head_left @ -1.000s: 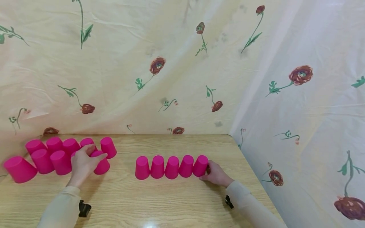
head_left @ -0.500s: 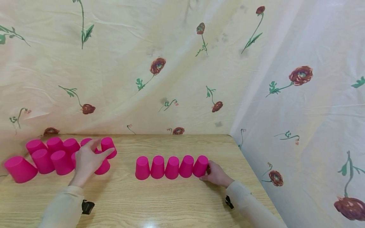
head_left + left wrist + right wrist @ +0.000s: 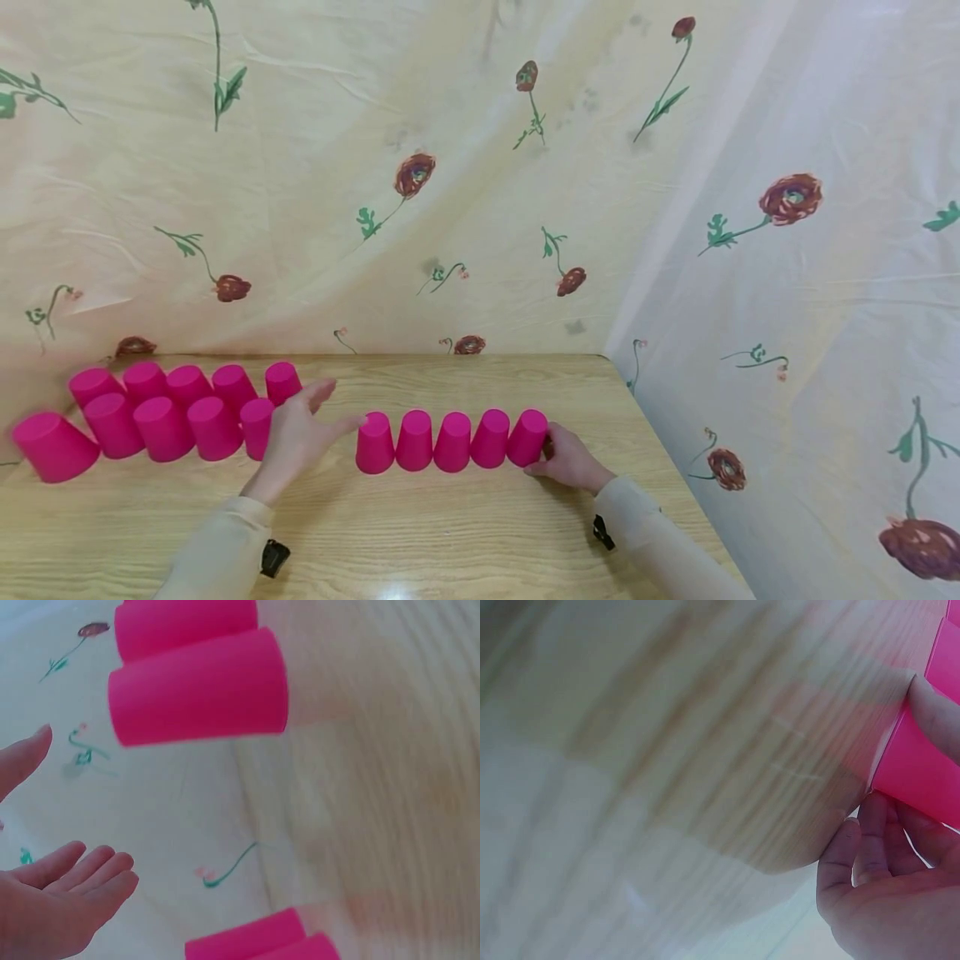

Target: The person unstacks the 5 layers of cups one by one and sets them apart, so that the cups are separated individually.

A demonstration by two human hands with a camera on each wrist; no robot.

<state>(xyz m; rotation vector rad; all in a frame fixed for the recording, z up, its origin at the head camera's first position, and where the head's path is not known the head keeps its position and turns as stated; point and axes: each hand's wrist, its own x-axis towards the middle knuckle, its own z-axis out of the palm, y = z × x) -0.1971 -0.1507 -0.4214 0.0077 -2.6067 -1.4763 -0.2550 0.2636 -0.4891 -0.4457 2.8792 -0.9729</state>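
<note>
Upside-down pink cups stand in a row mid-table. My right hand (image 3: 572,460) pinches the row's rightmost cup (image 3: 527,437) by its side. In the right wrist view, thumb and fingers lie at the lower part of that cup (image 3: 915,776). My left hand (image 3: 298,437) holds nothing and hovers left of the row, fingers spread. Its thumb appears close to the row's leftmost cup (image 3: 374,446); the left wrist view shows a gap between hand (image 3: 64,907) and nearest cup (image 3: 199,690). This hand partly hides a cup (image 3: 257,425) in the left group.
More pink cups (image 3: 161,429) stand upside down in two uneven lines at the table's left. A wider-looking cup (image 3: 54,448) stands at the far left. The wooden table (image 3: 450,542) meets a floral curtain (image 3: 480,208) behind and at right.
My left hand has moved right, away from the left group of cups toward the row, uncovering cups behind it. The right hand and the row have stayed put.
</note>
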